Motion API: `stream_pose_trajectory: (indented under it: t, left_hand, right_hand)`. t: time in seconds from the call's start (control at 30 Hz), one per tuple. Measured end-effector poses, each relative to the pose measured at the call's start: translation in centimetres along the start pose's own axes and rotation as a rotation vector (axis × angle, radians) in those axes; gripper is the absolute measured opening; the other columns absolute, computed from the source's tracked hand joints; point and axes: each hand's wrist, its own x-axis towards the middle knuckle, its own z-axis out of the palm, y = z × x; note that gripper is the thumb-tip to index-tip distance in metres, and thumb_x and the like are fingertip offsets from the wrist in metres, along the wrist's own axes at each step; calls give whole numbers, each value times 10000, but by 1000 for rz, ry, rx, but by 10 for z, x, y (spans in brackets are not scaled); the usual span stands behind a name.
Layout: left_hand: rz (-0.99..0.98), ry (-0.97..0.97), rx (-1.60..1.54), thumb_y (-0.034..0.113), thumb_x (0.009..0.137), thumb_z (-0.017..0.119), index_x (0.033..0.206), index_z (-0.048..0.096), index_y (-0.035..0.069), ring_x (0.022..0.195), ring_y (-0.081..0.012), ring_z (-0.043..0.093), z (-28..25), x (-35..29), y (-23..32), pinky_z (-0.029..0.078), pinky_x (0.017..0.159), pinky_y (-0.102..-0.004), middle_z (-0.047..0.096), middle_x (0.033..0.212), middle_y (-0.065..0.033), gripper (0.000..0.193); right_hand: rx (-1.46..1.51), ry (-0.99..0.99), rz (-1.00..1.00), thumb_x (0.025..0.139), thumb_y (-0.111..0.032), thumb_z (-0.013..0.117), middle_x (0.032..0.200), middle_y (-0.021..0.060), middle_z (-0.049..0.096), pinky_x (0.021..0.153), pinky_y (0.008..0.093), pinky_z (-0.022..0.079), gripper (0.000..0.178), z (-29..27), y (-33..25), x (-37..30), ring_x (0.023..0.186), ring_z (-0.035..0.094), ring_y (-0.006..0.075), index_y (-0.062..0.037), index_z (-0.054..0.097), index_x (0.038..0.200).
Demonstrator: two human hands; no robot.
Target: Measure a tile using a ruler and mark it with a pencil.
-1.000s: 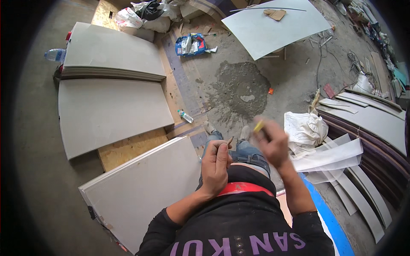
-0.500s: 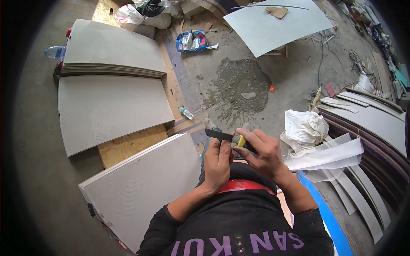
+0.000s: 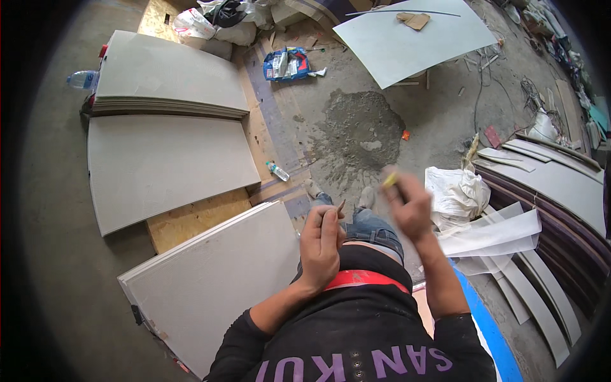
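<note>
My left hand (image 3: 320,240) is closed in front of my waist, thumb and fingers pinching a small brown pointed stick (image 3: 342,207) that looks like a pencil. Only its tip sticks out past the fingers. To the right and apart from it, my right hand (image 3: 411,210) is raised and smeared by motion. Its fingers are wrapped round a utility knife (image 3: 390,180), of which a blurred yellow part shows. The knife's blade cannot be made out.
Stacked grey boards (image 3: 210,280) lie close on my left, with more boards (image 3: 172,165) beyond. Wet mortar (image 3: 363,127) spreads over the floor ahead. A small bottle (image 3: 277,170) lies near my feet. White sacking (image 3: 455,194) and curved strips (image 3: 541,299) lie to the right.
The right hand has swung away from the left, forward and to the right, taking the knife with it. The left hand stays nearly in place, and the stick's tip is now exposed.
</note>
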Motion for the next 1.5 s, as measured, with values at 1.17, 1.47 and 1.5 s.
stream_pose_trajectory:
  t: [1.17,1.47,1.5]
  left_hand:
    - [45,50,-11,256,1187,553,1146,635,33,655,-43,477,4,-13,-6,382,576,-248,532,770,34,241]
    - [113,55,133,242,1188,543,1149,622,25,683,-61,500,-8,-19,-6,408,604,-249,559,831,19,234]
    - [121,45,138,243,1192,536,1163,607,28,705,-69,514,-11,-20,-6,423,620,-245,574,902,7,228]
  right_hand:
    - [-45,-209,11,922,-298,862,883,114,679,605,419,541,501,-6,-62,-5,705,702,316,-95,731,1360]
    - [-49,-56,55,953,-254,837,934,149,705,667,418,553,427,-1,-26,-4,769,709,333,-60,736,1320]
    - [-55,80,139,963,-247,830,952,164,713,680,416,554,418,-4,-19,2,782,709,342,-47,735,1318]
